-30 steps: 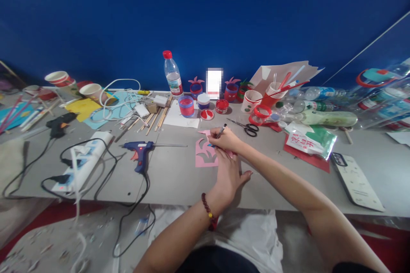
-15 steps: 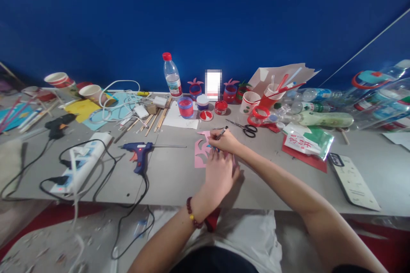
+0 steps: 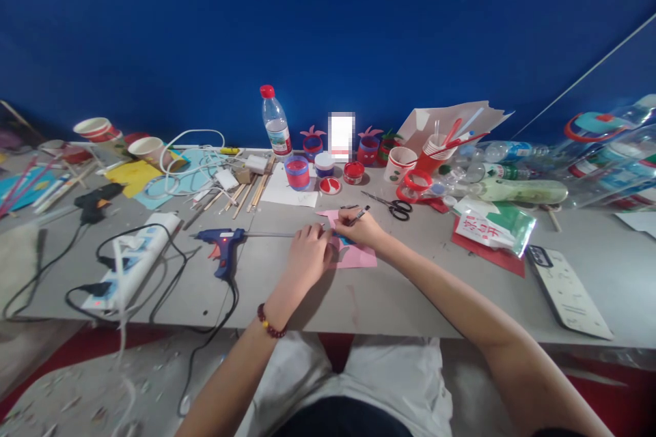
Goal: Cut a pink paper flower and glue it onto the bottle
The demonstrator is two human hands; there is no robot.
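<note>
A pink paper [image 3: 359, 257] with curved cut-outs lies flat on the grey table, a small blue piece [image 3: 345, 241] on top of it. My right hand [image 3: 361, 227] rests over the paper's upper part, its fingers closed around a dark pen [image 3: 359, 216]. On the paper's left side my left hand [image 3: 310, 251] lies palm down, fingertips beside the blue piece; whether it grips anything is hidden. Black scissors [image 3: 398, 208] lie behind my right hand. The blue glue gun [image 3: 224, 246] is to the left of my left hand.
Behind the hands stand a red-capped bottle [image 3: 277, 124], paint jars and decorated cups. A power strip [image 3: 134, 261] with cables lies left, near wooden sticks. Plastic bottles, a red-and-green packet [image 3: 486, 227] and a phone [image 3: 568, 292] occupy the right side.
My left hand has moved left, off the right part of the pink paper, which now shows. The paper looks turned or shifted right. My right hand still holds the pen.
</note>
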